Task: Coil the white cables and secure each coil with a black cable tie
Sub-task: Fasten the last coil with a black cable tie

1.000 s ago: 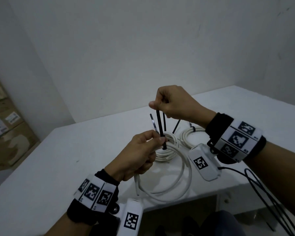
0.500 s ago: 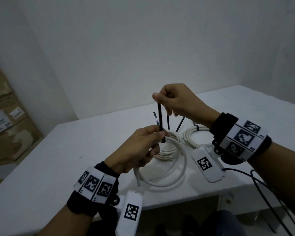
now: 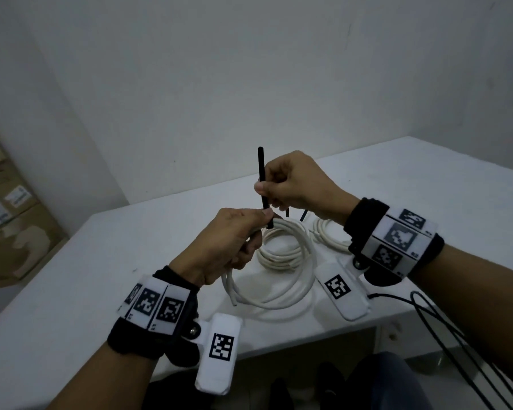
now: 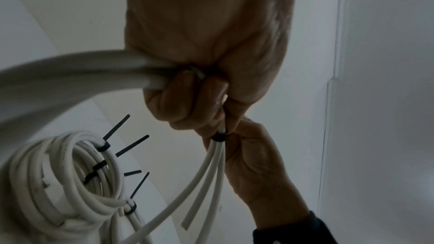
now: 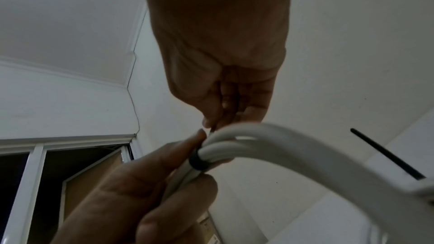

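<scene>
L hand (image 3: 225, 241) up over the white table (image 3: 71, 291), fingers curled round the white cable coil (image 3: 279, 297), thumb and forefinger pinching the strands right where the black cable tie (image 3: 262, 184) wraps them; R hand (image 3: 293, 184) just above it, thumb and fingers pinching the tie's tail, which stands nearly upright w/ its tip poking up past the R fingers; coil hangs from the L grip, lower loop down at table level, whether it touches can't be told; L wrist view shows the tie band (image 4: 218, 137) cinched round three strands, cable ends fanning out below; R wrist view has the same band (image 5: 198, 162) tight on the bundle betw. both hands. Behind the held coil, a tied coil (image 3: 282, 250) lies on the table; another coil (image 3: 329, 235) just right of it, partly behind the R wrist; L wrist view shows black ties (image 4: 103, 146) w/ tails sticking out of those bundles. Cardboard boxes (image 3: 9, 226) stacked at far left by the wall.
</scene>
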The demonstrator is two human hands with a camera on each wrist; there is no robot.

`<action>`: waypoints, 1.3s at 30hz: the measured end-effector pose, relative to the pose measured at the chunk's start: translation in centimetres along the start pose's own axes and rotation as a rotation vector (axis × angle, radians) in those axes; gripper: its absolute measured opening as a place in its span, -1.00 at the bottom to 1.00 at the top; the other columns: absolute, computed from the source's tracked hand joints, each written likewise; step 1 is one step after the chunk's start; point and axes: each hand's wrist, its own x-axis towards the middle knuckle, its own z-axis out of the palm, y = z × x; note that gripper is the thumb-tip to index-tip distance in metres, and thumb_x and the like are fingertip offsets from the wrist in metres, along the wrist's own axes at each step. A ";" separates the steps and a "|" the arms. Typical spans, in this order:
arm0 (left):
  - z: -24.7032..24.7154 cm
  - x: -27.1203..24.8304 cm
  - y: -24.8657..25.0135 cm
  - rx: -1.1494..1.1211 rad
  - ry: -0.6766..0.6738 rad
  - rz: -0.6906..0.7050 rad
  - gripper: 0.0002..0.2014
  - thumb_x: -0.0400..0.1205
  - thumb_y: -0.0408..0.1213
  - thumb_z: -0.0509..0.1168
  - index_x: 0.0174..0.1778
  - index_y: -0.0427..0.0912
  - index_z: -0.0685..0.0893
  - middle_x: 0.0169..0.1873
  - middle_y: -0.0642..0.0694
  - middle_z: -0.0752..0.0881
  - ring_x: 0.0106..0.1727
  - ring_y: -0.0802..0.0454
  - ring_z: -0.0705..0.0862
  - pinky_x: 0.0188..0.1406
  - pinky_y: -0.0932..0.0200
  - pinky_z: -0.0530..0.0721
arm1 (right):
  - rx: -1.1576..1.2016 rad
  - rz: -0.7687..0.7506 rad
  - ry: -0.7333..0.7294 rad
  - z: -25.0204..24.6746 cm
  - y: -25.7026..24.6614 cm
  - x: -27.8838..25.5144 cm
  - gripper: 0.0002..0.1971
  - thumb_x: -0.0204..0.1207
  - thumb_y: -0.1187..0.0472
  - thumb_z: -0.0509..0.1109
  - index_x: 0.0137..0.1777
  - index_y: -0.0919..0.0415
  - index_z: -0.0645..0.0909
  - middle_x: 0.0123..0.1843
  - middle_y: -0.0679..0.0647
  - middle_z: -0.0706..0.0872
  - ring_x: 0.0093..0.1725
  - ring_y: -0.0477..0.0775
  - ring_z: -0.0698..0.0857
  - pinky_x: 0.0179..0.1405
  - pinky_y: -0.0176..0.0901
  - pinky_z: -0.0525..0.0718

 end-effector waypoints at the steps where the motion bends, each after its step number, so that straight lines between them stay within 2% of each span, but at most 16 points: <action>1: 0.0 -0.1 -0.1 -0.006 -0.010 -0.021 -0.62 0.69 -0.12 0.21 0.11 -0.42 0.68 -0.61 -0.07 0.36 -0.63 0.11 0.18 -0.59 0.26 0.07 | -0.024 0.006 0.009 0.3 0.1 0.0 -0.75 0.48 0.24 0.47 -0.40 0.30 0.62 -0.53 0.04 0.67 -0.65 -0.15 0.57 -0.60 -0.36 0.52; 3: -0.1 -0.4 -0.4 0.003 -0.014 -0.062 -0.57 0.69 -0.13 0.22 0.15 -0.52 0.60 -0.62 -0.04 0.32 -0.64 0.11 0.16 -0.61 0.27 0.07 | -0.081 0.013 0.015 1.1 0.5 -0.3 -0.73 0.47 0.23 0.48 -0.44 0.27 0.61 -0.53 0.07 0.68 -0.67 -0.16 0.56 -0.64 -0.39 0.50; 5: -0.2 -0.5 -0.8 -0.001 0.013 -0.093 -0.58 0.68 -0.14 0.24 0.08 -0.54 0.61 -0.63 -0.02 0.27 -0.64 0.11 0.13 -0.62 0.28 0.06 | -0.123 0.010 0.022 2.0 0.9 -0.5 -0.72 0.46 0.20 0.49 -0.41 0.36 0.63 -0.47 0.20 0.74 -0.59 -0.07 0.60 -0.59 -0.31 0.54; 8: -1.0 -0.4 -0.7 -0.099 0.068 -0.111 -0.72 0.66 -0.13 0.25 -0.04 -0.31 0.67 -0.64 -0.01 0.24 -0.70 0.14 0.12 -0.62 0.29 0.03 | 0.007 0.013 0.015 2.1 0.3 -0.2 -0.74 0.51 0.14 0.45 -0.31 0.33 0.66 -0.39 0.20 0.77 -0.49 -0.01 0.63 -0.51 -0.17 0.60; 11: -2.2 -0.3 -0.3 -0.228 0.090 -0.108 -0.76 0.64 -0.13 0.27 -0.19 -0.18 0.75 -0.65 0.00 0.23 -0.75 0.17 0.11 -0.64 0.34 -0.02 | 0.335 0.127 -0.137 0.8 -0.6 -0.9 -0.69 0.59 -0.03 0.32 -0.05 0.24 0.66 -0.21 0.12 0.81 -0.29 0.03 0.73 -0.42 -0.16 0.64; 13: -2.9 -0.2 -0.4 -0.275 0.103 -0.107 -0.77 0.63 -0.12 0.28 -0.19 -0.17 0.73 -0.66 0.01 0.24 -0.77 0.18 0.11 -0.68 0.39 -0.01 | 0.331 0.233 -0.303 0.7 -0.2 -2.3 -0.54 0.58 -0.15 0.22 0.16 0.25 0.62 -0.02 0.16 0.81 -0.16 0.09 0.78 -0.31 -0.11 0.70; 15: -3.4 -0.1 -0.4 -0.320 0.125 -0.101 -0.77 0.64 -0.12 0.27 -0.09 -0.21 0.72 -0.65 0.01 0.27 -0.77 0.18 0.13 -0.73 0.41 0.04 | 0.288 0.273 -0.339 1.4 0.6 -3.9 -0.57 0.59 -0.11 0.23 0.20 0.23 0.60 0.00 0.19 0.81 -0.21 0.10 0.79 -0.24 -0.04 0.70; 18: -3.6 0.5 -0.6 -0.375 0.150 -0.092 -0.77 0.65 -0.12 0.26 -0.04 -0.22 0.68 -0.63 0.00 0.34 -0.75 0.18 0.20 -0.78 0.40 0.15 | 0.339 0.272 -0.224 1.7 2.1 -5.1 -0.71 0.65 0.05 0.26 0.15 0.26 0.63 -0.14 0.15 0.81 -0.37 0.11 0.75 -0.28 -0.01 0.69; 20: -3.2 0.6 -0.6 -0.412 0.135 -0.090 -0.77 0.64 -0.11 0.28 -0.04 -0.22 0.65 -0.59 -0.03 0.46 -0.69 0.15 0.36 -0.74 0.36 0.33 | 0.408 0.289 -0.157 1.6 2.6 -5.4 -0.72 0.65 0.11 0.27 0.15 0.30 0.65 -0.23 0.13 0.78 -0.44 0.11 0.71 -0.36 -0.06 0.66; 21: -2.9 0.6 -0.5 -0.449 0.132 -0.087 -0.76 0.63 -0.10 0.28 -0.05 -0.24 0.65 -0.54 -0.07 0.56 -0.62 0.11 0.49 -0.67 0.32 0.49 | 0.448 0.299 -0.118 1.6 2.8 -5.5 -0.73 0.65 0.14 0.27 0.14 0.33 0.66 -0.27 0.13 0.75 -0.47 0.10 0.68 -0.42 -0.09 0.66; 23: -2.6 0.5 -0.6 -0.593 0.135 -0.079 -0.70 0.63 -0.09 0.26 0.00 -0.30 0.67 -0.34 -0.22 0.71 -0.36 -0.05 0.70 -0.34 0.14 0.78 | 0.540 0.344 -0.026 1.7 2.8 -5.5 -0.73 0.65 0.16 0.27 0.10 0.38 0.66 -0.34 0.13 0.67 -0.54 0.04 0.62 -0.56 -0.17 0.66; 25: -2.2 0.3 -1.3 -0.729 0.144 -0.075 -0.64 0.66 -0.09 0.18 0.06 -0.36 0.66 -0.15 -0.33 0.73 -0.13 -0.19 0.75 -0.04 -0.07 0.77 | 0.641 0.394 0.072 1.6 2.9 -5.3 -0.75 0.66 0.17 0.26 0.05 0.37 0.65 -0.39 0.13 0.60 -0.60 0.00 0.57 -0.60 -0.15 0.68; 29: -0.7 -0.8 -3.6 -0.647 0.206 -0.056 -0.62 0.74 -0.17 0.05 0.07 -0.36 0.70 -0.09 -0.33 0.76 -0.08 -0.22 0.76 0.02 -0.14 0.74 | 0.740 0.429 0.198 1.1 3.2 -5.0 -0.78 0.66 0.17 0.25 0.01 0.33 0.62 -0.44 0.13 0.59 -0.62 0.01 0.57 -0.55 -0.05 0.73; 32: -0.2 -1.8 -4.6 -0.742 0.130 -0.013 -0.61 0.71 -0.17 0.06 0.12 -0.38 0.69 -0.05 -0.37 0.78 -0.02 -0.24 0.77 0.10 -0.17 0.73 | 0.757 0.452 0.256 0.9 3.5 -5.1 -0.79 0.65 0.17 0.28 -0.10 0.30 0.63 -0.50 0.09 0.61 -0.62 0.01 0.58 -0.55 -0.01 0.75; 36: -0.1 -1.7 -5.1 -0.742 0.146 0.036 -0.61 0.55 -0.15 0.19 0.09 -0.39 0.70 -0.16 -0.30 0.80 -0.13 -0.12 0.80 -0.09 0.01 0.81 | 0.745 0.459 0.242 1.6 3.6 -5.4 -0.80 0.65 0.19 0.28 -0.10 0.32 0.62 -0.45 0.14 0.61 -0.61 0.00 0.58 -0.54 0.01 0.76; 39: 0.2 -1.4 -5.3 -0.740 0.182 0.044 -0.63 0.53 -0.15 0.22 0.06 -0.36 0.72 -0.22 -0.23 0.79 -0.21 -0.05 0.79 -0.18 0.11 0.81 | 0.711 0.468 0.264 2.3 3.5 -5.7 -0.79 0.65 0.19 0.28 -0.12 0.28 0.65 -0.42 0.16 0.59 -0.60 -0.01 0.56 -0.50 0.02 0.75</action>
